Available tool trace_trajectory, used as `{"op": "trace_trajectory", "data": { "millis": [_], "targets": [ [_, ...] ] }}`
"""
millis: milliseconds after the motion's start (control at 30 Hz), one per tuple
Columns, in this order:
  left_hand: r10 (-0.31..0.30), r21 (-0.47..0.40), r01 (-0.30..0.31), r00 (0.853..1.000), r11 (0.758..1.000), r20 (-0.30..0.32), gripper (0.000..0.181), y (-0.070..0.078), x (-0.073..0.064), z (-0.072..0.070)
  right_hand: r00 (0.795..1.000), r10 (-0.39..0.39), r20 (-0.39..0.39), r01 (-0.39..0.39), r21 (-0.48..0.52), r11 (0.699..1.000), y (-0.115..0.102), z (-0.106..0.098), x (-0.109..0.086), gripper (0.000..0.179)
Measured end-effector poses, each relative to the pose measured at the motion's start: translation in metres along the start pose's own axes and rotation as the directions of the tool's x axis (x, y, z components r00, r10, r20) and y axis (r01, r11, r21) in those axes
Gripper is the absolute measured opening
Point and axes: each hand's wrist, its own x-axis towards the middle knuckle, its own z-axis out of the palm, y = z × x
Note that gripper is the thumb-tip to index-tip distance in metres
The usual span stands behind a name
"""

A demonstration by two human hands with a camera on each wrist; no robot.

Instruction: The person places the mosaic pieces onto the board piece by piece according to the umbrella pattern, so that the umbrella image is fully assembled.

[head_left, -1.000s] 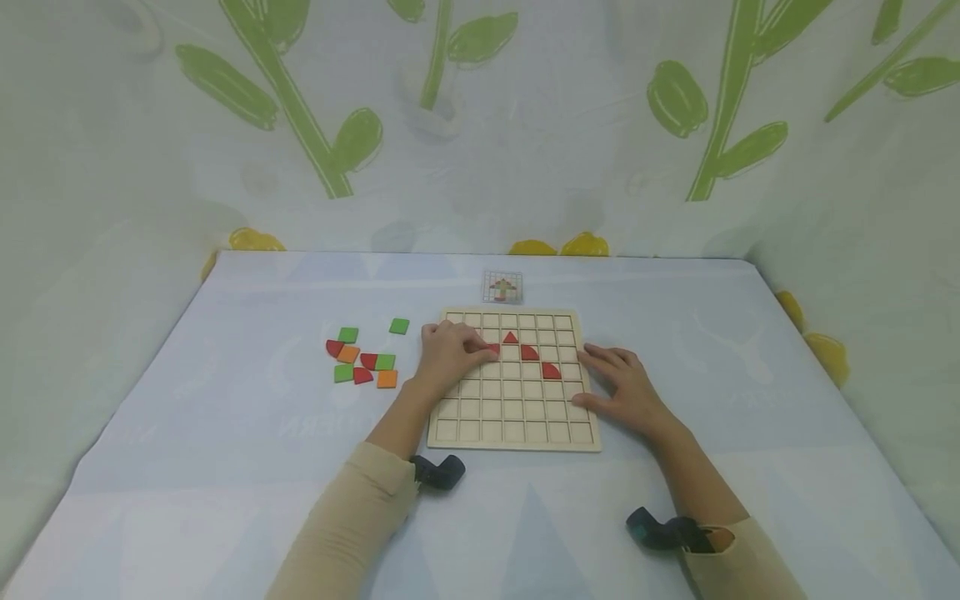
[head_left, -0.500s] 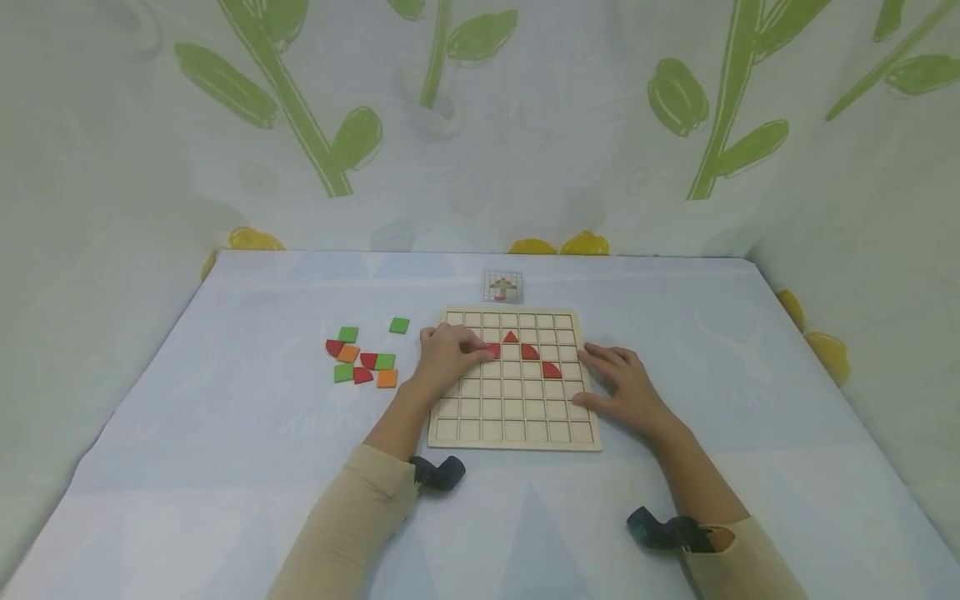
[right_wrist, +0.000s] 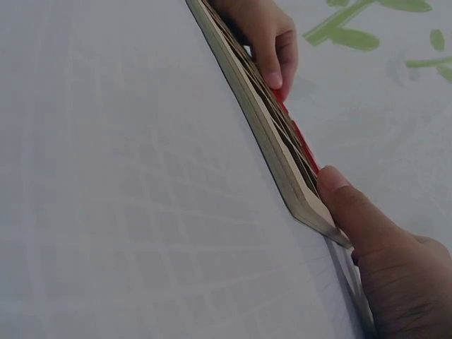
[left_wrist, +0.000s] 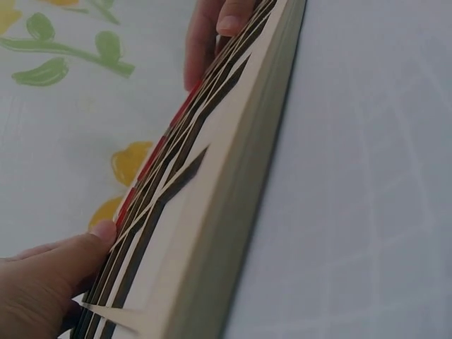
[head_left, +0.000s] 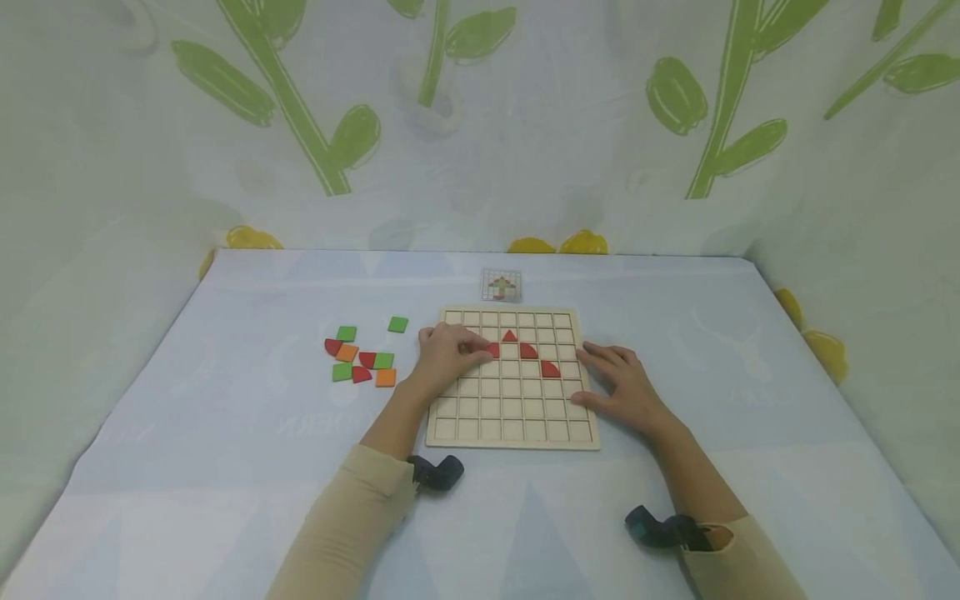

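**Both hands on the wooden grid board**

Around you hang pale curtains printed with green stems and leaves, and your table (head_left: 225, 467) is covered in a light blue cloth. The wooden grid board (head_left: 513, 417) lies flat in front of you, near the middle of the table. Your left hand (head_left: 447, 357) rests on the board's upper left part, fingers bent down over a red piece (head_left: 492, 350) in the second row. You press or pinch it at the fingertips; which of the two, the head view is too small to tell. Three more red pieces sit in the grid: a red triangle (head_left: 509, 336) just right of your fingertips, then two red quarter-round pieces (head_left: 528, 351) stepping down to the right, the lower one (head_left: 551, 368) close to your right hand.

Your right hand (head_left: 622, 386) lies released and flat, fingers spread, on the board's right edge; the right wrist view shows your thumb (right_wrist: 346, 205) against the board's corner.

To the left of the board, well apart from it, lies a loose cluster of spare tiles (head_left: 360, 360) in green, red and orange, with one green square (head_left: 397, 324) a little nearer the board. Beyond the board's far edge sits a small pattern card (head_left: 501, 286).
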Motion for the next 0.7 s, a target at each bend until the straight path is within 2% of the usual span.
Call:
{"op": "trace_trajectory", "data": {
  "millis": [333,700],
  "targets": [
    [0.003,-0.027,-0.002,1.0,1.0,0.003,0.024,-0.003,-0.002,0.0,1.0,-0.017,-0.004,0.017,0.022,1.0,0.0,-0.001,0.0,0.071],
    [-0.011,-0.018,0.012,0.997,1.0,0.073,0.033,0.001,-0.011,-0.01,0.999,-0.043,-0.021,0.044,0.031,0.999,-0.002,-0.002,-0.001,0.071]
  ]
}}
